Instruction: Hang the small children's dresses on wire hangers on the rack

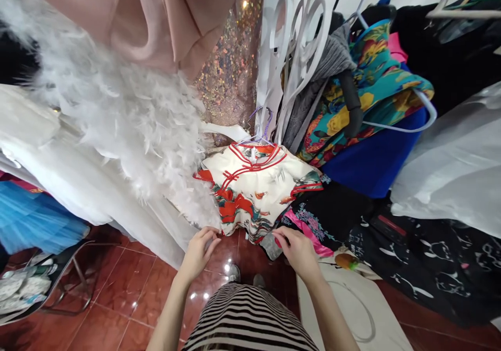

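A small white top (258, 184) with red piping, knotted buttons and a red and green print hangs in front of me on a purple hanger (265, 124). Close to its lower left corner is my left hand (201, 252), fingers curved and the thumb apart from the forefinger. On the other side, my right hand (296, 251) is held near the lower right hem, its thumb and forefinger also slightly apart. Neither hand visibly grips the cloth, though contact at the fingertips is hard to make out. Grey cloth (271, 246) shows beside my right fingertips.
White feathered clothing (129, 111) and a long white gown (102, 184) hang left. A white scrolled metal frame (289, 38) rises behind. To the right hang a colourful floral garment (376, 74) and black printed cloth (438, 257). A white board (352, 304) lies on red floor tiles (144, 288).
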`<state>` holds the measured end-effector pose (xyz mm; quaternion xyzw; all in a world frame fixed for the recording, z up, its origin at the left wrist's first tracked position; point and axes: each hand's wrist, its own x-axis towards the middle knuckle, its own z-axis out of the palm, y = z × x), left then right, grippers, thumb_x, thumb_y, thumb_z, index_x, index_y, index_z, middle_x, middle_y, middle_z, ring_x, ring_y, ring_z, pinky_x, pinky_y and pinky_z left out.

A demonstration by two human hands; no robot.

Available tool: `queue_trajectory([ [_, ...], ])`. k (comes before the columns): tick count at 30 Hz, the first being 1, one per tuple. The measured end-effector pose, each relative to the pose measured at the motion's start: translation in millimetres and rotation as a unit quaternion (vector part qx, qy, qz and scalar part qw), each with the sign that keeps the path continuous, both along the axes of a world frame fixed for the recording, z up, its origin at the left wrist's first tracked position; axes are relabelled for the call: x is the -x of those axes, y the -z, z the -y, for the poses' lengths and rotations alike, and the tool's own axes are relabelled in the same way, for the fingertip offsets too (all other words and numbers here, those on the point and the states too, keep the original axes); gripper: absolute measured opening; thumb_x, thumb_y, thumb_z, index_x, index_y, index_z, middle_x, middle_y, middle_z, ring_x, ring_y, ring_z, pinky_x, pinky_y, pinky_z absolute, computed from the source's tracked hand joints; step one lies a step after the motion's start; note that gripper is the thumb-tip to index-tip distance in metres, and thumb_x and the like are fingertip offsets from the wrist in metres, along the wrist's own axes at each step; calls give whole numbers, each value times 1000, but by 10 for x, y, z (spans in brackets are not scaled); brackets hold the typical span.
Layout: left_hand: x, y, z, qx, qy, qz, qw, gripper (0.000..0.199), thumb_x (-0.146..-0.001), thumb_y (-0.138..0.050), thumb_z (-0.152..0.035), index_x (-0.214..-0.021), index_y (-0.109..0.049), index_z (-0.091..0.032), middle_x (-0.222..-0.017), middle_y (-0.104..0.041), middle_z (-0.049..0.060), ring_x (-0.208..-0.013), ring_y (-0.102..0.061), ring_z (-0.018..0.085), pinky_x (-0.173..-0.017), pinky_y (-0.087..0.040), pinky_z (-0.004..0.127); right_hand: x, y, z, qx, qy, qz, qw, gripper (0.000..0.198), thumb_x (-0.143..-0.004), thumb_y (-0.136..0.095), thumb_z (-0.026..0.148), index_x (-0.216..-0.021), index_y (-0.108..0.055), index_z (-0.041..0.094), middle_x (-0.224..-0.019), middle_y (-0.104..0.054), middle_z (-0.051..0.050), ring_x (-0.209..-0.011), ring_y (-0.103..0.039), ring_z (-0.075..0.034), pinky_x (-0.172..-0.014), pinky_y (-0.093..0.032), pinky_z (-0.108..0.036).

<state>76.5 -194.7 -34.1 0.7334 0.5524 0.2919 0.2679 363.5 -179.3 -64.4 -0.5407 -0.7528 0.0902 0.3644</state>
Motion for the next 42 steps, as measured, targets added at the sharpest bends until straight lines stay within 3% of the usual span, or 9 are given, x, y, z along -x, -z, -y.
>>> queue_trajectory([
  [6,55,-4,40,10,5,-26,1000,30,-98,-46,-36,-79,-65,-22,-81,-68,4,-79,-66,19,-78,-55,33,81,-55,-15,-35,1,-48,998,44,-104,-34,35,-80,-69,23,-68,-73,-3,-60,-69,-16,-58,-51,-26],
  [12,54,31,14,-34,-23,23,999,32,-90,-55,-24,-121,-65,-26,-131,-62,10,-118,-63,22,-98,-53,36,146,-58,-43,-53,-3,-125,991,31,-99,-50,37,-81,-71,24,-71,-73,-2,-53,-66,-15,-52,-56,-26],
  [15,17,59,-35,-14,-27,54,998,41,-88,-58,-24,-129,-61,-27,-124,-67,9,-105,-68,20,-91,-56,34,185,-82,-50,-62,-7,-143,988,31,-99,-49,34,-81,-72,24,-73,-74,-4,-61,-69,-16,-59,-58,-26],
  [20,-119,33,-113,35,-9,60,998,27,-95,-52,-39,-90,-72,-21,-70,-68,1,-67,-64,16,-72,-55,28,289,-98,-53,-39,-35,-163,985,26,-97,-53,31,-83,-73,24,-74,-74,-3,-59,-68,-15,-58,-58,-25],
  [24,-215,59,-131,32,19,78,996,27,-91,-57,-42,-86,-73,-20,-83,-71,5,-74,-66,16,-71,-54,27,322,-92,-35,-49,-28,-166,984,25,-98,-51,29,-93,-75,23,-80,-75,-5,-70,-71,-17,-67,-60,-27],
  [29,-291,84,-138,66,14,80,995,31,-93,-54,-44,-86,-72,-19,-67,-67,0,-59,-59,13,-64,-51,25,297,-91,13,-37,-51,-158,985,20,-96,-55,26,-93,-75,24,-76,-74,-3,-63,-69,-15,-60,-59,-25],
  [34,-314,103,-187,19,27,94,995,24,-87,-63,-39,-102,-71,-22,-101,-71,6,-82,-67,17,-73,-56,29,290,-100,20,-62,-37,-154,985,24,-97,-51,22,-100,-75,25,-88,-76,-5,-83,-72,-18,-77,-61,-31],
  [39,-326,163,-179,29,-17,85,996,24,-91,-57,-40,-98,-70,-21,-74,-68,0,-65,-63,14,-67,-54,27,331,-117,-7,-39,-60,-157,985,24,-95,-53,17,-97,-75,26,-84,-75,-4,-79,-70,-18,-75,-61,-31],
  [42,-315,145,-146,-23,-29,86,996,27,-92,-56,-41,-98,-71,-20,-86,-70,4,-73,-65,15,-68,-55,27,352,-130,-21,-69,-43,-159,984,26,-96,-51,17,-105,-74,27,-96,-76,-6,-93,-71,-19,-84,-61,-34],
])
